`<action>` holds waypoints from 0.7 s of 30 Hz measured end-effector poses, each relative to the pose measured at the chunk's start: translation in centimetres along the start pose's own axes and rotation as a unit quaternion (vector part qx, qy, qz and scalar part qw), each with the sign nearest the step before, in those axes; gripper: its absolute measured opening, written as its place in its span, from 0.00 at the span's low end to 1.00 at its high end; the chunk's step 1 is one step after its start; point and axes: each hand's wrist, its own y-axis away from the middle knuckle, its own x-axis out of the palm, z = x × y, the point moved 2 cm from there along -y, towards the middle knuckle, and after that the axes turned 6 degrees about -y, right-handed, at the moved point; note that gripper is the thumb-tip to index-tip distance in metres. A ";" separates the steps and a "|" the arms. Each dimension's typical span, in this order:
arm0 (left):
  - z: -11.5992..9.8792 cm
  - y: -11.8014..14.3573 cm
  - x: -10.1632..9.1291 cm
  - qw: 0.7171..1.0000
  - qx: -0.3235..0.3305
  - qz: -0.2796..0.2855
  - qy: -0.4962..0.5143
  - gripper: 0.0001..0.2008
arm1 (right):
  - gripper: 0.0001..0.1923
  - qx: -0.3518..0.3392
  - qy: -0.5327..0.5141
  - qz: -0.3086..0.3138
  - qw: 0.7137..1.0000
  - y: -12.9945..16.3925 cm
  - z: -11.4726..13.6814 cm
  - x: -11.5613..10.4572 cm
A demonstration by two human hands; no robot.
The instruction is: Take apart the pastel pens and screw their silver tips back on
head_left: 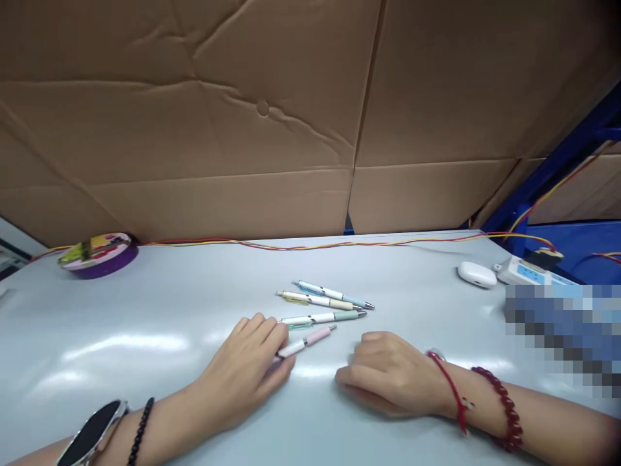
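Note:
Several click pens lie side by side on the pale grey table (145,323). The farthest is a blue pen (332,294), then a yellow pen (315,300), then a green pen (323,318). Nearest me is a pink pen (310,338); my left hand (242,369) rests flat on the table with its fingertips on that pen's rear end. My right hand (388,372) lies loosely curled on the table just right of the pink pen's tip, holding nothing. A watch and dark bead bracelet are on my left wrist, red cords and beads on my right.
A purple round tin (99,254) sits at the far left. A red-yellow twisted wire (291,244) runs along the table's back edge to a white power strip (531,272). A white earbud case (476,274) lies beside it. Cardboard walls (242,129) stand behind.

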 end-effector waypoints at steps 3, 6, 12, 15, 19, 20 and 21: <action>0.1 0.2 0.1 0.998 0.041 -0.026 0.043 0.08 | 0.12 0.037 -0.108 -0.124 0.986 0.2 -0.3 -0.9; 0.3 0.5 0.2 0.989 0.096 -0.075 0.085 0.08 | 0.16 0.179 -0.253 -0.276 0.910 0.7 -0.7 -1.5; 0.4 0.6 0.4 0.985 0.130 -0.080 0.087 0.08 | 0.17 0.316 -0.437 -0.332 0.774 0.9 -0.6 -0.5; 0.4 0.6 0.6 0.988 0.119 -0.056 0.079 0.07 | 0.08 0.296 -0.452 -0.336 0.772 0.8 -0.3 -0.5; 0.3 0.6 0.5 0.989 0.107 -0.048 0.085 0.07 | 0.07 0.276 -0.451 -0.310 0.790 0.6 0.1 -0.7; 0.3 0.6 0.5 0.990 0.105 -0.048 0.087 0.07 | 0.08 0.273 -0.443 -0.304 0.798 0.6 0.1 -0.7; 0.3 0.5 0.4 0.989 0.103 -0.052 0.088 0.07 | 0.08 0.268 -0.432 -0.303 0.806 0.5 0.1 -0.8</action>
